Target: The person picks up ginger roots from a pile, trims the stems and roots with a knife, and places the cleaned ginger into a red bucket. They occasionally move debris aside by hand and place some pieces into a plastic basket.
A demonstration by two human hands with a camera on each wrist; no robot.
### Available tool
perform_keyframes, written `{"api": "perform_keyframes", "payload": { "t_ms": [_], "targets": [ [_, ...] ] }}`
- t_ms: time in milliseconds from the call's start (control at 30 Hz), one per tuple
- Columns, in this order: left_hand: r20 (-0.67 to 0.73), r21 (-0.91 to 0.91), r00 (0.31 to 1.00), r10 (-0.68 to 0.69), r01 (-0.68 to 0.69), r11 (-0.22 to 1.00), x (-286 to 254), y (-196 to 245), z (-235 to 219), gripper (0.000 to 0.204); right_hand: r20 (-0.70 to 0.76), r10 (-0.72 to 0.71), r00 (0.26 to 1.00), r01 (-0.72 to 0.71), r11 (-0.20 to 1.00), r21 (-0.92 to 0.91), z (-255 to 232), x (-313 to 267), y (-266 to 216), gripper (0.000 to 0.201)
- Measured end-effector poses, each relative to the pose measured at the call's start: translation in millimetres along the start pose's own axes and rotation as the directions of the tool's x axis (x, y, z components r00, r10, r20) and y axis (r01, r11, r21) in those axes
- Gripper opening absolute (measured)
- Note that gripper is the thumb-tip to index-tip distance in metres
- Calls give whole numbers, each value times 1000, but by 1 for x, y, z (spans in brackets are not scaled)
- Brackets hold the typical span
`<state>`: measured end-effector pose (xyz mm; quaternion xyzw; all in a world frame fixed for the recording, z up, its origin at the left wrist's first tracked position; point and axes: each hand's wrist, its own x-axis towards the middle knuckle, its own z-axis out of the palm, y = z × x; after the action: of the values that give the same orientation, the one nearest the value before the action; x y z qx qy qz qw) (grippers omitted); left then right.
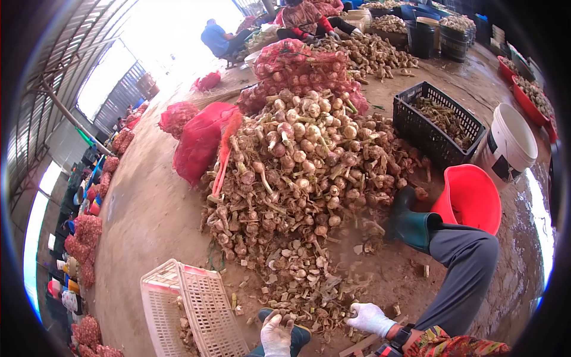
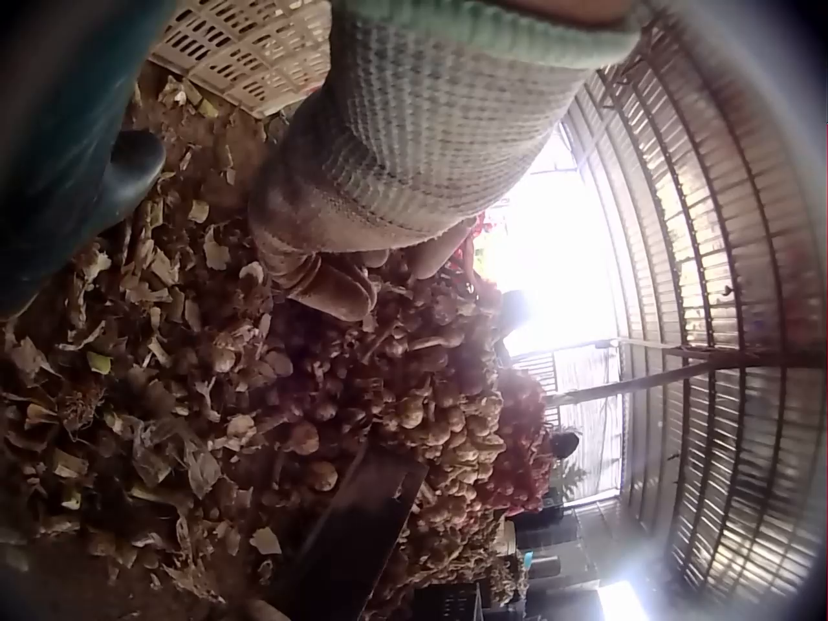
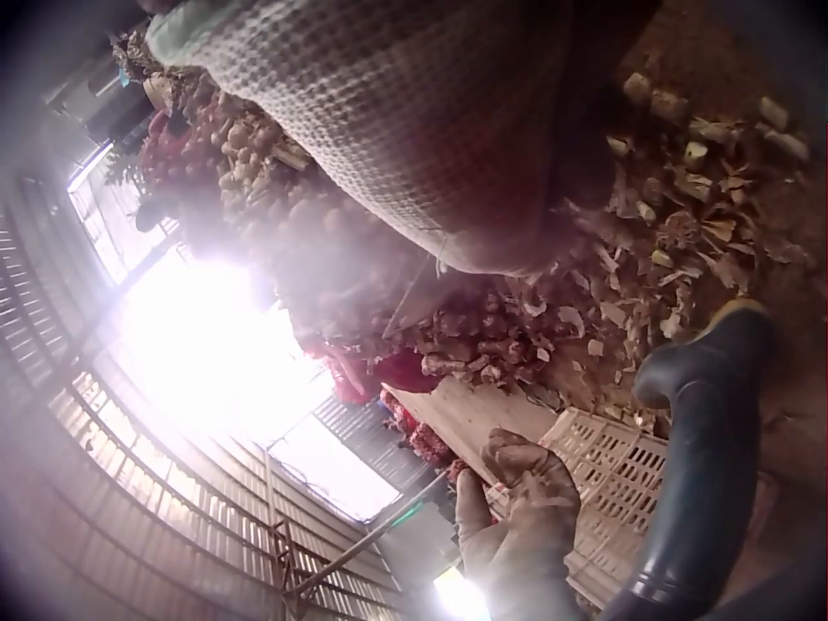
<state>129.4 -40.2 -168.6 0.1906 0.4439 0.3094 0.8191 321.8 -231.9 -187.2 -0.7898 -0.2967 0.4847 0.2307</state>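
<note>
In the head view my left hand [image 1: 276,337], in a dirty white glove, is above a dark green boot [image 1: 299,340]. The right wrist view shows this left hand [image 3: 528,518] palm up, fingers loosely bent, thumb apart, with no item visible between them. My right hand [image 1: 370,319], gloved too, is low over the trimmings with its fingers curled; I cannot tell whether it holds anything. A dark flat blade-like piece [image 2: 356,533] stands near the left hand in the left wrist view. Ahead is a large heap of garlic bulbs [image 1: 297,160] with stems.
A pale plastic crate [image 1: 202,303] stands at the left. Cut stems and husks [image 1: 306,279] litter the ground. On the right are a black crate [image 1: 437,122] of stems, a red tub [image 1: 470,199] and a white bucket [image 1: 508,140]. Red net sacks [image 1: 297,68] and other people are behind.
</note>
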Motion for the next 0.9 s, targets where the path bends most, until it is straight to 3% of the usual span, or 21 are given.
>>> {"api": "perform_keyframes", "payload": {
  "t_ms": [233, 400, 500, 567, 700, 900],
  "targets": [
    [-39, 43, 999, 10, -8, 999, -6, -4, 7, 15, 30, 16, 999, -17, 1000, 24, -7, -4, -4, 38],
    [-97, 30, 995, -19, 22, 999, 1, -1, 1, 16, -42, -33, 999, 33, 999, 2, 0, 0, 2, 41],
    [-77, 71, 996, 45, -39, 997, -6, -5, 8, 14, -20, -25, 999, 26, 1000, 15, 0, 1, 3, 41],
    [-150, 46, 989, 5, 2, 999, -8, -4, 14, 16, -22, -37, 999, 37, 999, 8, 0, 0, 4, 41],
    [-135, 93, 990, 31, -18, 996, -10, -6, 17, 16, 30, -1, 1000, 2, 1000, -21, -5, -2, -2, 40],
    [-41, 76, 999, -15, 18, 997, -3, -3, 2, 16, -15, -57, 998, 58, 998, 18, 0, 2, 7, 42]
  ]
}}
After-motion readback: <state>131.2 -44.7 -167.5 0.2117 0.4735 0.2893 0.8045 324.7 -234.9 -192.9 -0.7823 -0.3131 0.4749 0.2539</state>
